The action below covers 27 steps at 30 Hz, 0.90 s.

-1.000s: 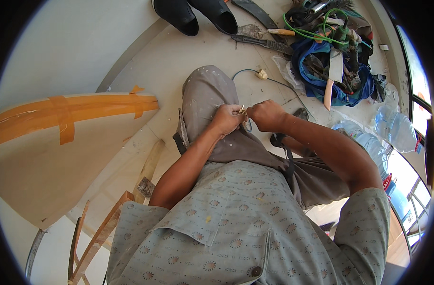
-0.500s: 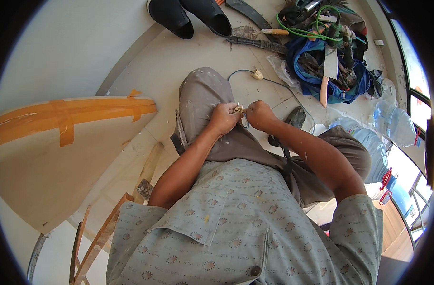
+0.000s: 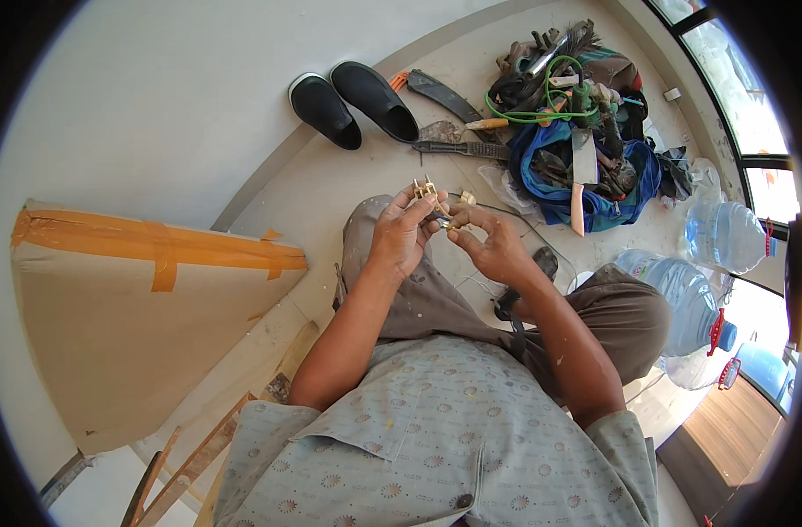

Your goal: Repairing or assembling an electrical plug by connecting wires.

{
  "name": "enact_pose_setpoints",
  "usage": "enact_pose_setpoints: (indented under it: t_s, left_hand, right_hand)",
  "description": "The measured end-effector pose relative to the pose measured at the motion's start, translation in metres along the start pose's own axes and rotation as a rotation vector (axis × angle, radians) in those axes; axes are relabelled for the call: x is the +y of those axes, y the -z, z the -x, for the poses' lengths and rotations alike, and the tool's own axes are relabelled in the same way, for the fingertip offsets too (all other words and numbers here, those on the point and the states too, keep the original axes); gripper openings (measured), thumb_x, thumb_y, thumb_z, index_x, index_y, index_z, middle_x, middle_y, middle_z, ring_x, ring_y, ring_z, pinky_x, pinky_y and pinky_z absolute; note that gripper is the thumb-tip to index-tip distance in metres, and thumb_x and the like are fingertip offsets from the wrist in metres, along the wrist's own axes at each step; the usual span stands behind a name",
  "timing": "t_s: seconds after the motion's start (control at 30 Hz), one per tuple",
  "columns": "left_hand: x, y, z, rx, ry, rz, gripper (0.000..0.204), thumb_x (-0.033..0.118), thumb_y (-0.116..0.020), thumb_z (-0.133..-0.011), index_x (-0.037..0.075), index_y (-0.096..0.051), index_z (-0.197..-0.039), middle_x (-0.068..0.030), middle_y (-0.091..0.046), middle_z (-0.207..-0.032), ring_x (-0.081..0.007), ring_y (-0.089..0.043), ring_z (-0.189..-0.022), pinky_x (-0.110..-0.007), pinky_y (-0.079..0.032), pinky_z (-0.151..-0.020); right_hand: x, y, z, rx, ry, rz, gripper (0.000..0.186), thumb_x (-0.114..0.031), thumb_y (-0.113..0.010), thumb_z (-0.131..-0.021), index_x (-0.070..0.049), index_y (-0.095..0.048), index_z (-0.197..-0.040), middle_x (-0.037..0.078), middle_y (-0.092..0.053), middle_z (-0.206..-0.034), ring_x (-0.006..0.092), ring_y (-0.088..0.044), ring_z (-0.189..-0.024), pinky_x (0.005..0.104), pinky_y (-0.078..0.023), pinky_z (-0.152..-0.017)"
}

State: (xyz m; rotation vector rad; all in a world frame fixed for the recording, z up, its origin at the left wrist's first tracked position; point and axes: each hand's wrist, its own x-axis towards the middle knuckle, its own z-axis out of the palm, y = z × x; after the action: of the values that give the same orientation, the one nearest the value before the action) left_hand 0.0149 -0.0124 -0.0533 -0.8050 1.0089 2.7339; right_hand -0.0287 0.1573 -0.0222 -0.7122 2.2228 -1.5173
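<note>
Above my bent knee, my left hand [image 3: 399,235] is closed around a cream electrical plug [image 3: 425,190]. Its metal prongs stick up past the thumb and fingertips. Close beside it, my right hand [image 3: 496,249] pinches the bluish cable [image 3: 442,218] at the plug's lower side, thumb and forefinger near a small shiny tip. Fingers partly hide the joint between cable and plug, so I cannot tell how they are attached. Just beyond my right fingers, a second cream plug or connector [image 3: 467,198] lies on the floor with a thin cord running off to the right.
A blue tool bag [image 3: 534,189] overflows with tools, a broad-bladed knife [image 3: 584,158] and a green cord. Black shoes [image 3: 374,101], a curved blade [image 3: 449,95] and a rasp-like tool [image 3: 462,149] lie ahead. Water bottles [image 3: 682,294] stand right; a taped cardboard-covered panel [image 3: 146,325] is left.
Both hands have come up with the plug, and its prongs now show clearly. My right hand has turned from a tight fist to a fingertip pinch. The whole view has shifted.
</note>
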Motion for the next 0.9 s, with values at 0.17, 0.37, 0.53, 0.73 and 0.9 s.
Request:
enact_pose_setpoints:
  t_s: [0.17,0.37,0.53,0.73,0.9]
  left_hand:
    - [0.010,-0.009,0.002,-0.038,-0.061,0.031,0.030,0.014,-0.057,-0.094,0.008,-0.052,-0.123,-0.0111,-0.063,-0.113,-0.0170,-0.061,-0.099,-0.029,-0.050,-0.082]
    - [0.014,-0.017,0.001,-0.068,-0.060,0.056,0.032,0.021,-0.053,-0.096,0.008,-0.051,-0.126,-0.0129,-0.061,-0.119,-0.0199,-0.060,-0.107,-0.030,-0.050,-0.087]
    - [0.016,-0.022,0.001,-0.102,-0.074,0.098,0.033,0.021,-0.053,-0.097,0.008,-0.050,-0.127,-0.0145,-0.059,-0.123,-0.0213,-0.059,-0.110,-0.032,-0.050,-0.090]
    - [0.021,-0.032,0.005,-0.245,-0.083,0.119,0.034,0.017,-0.052,-0.098,0.005,-0.048,-0.130,-0.0175,-0.055,-0.127,-0.0236,-0.057,-0.116,-0.033,-0.048,-0.100]
    - [0.017,-0.040,0.010,-0.288,-0.102,0.117,0.041,0.010,-0.055,-0.095,0.004,-0.042,-0.134,-0.0174,-0.053,-0.130,-0.0223,-0.054,-0.120,-0.031,-0.046,-0.104]
  right_hand:
    - [-0.001,-0.007,-0.005,0.025,-0.012,-0.041,0.013,-0.007,-0.066,-0.083,0.002,-0.065,-0.091,0.015,-0.066,-0.093,0.0286,-0.063,-0.079,0.0356,-0.049,-0.073]
    - [-0.011,0.003,-0.005,0.090,0.003,-0.097,0.014,-0.006,-0.067,-0.081,0.003,-0.065,-0.092,0.013,-0.065,-0.094,0.0235,-0.061,-0.075,0.0322,-0.048,-0.070]
    - [-0.015,0.010,-0.006,0.120,0.061,-0.149,0.015,-0.003,-0.066,-0.083,0.003,-0.065,-0.097,0.012,-0.065,-0.094,0.0182,-0.059,-0.072,0.0292,-0.048,-0.066]
    - [-0.027,0.012,-0.001,0.273,-0.010,-0.189,0.017,-0.004,-0.065,-0.087,0.001,-0.067,-0.103,0.010,-0.064,-0.076,0.0127,-0.055,-0.060,0.0267,-0.046,-0.057]
    - [-0.025,0.009,-0.001,0.343,-0.117,-0.232,0.022,-0.006,-0.065,-0.088,0.002,-0.067,-0.109,0.004,-0.060,-0.068,0.0074,-0.049,-0.057,0.0241,-0.042,-0.053]
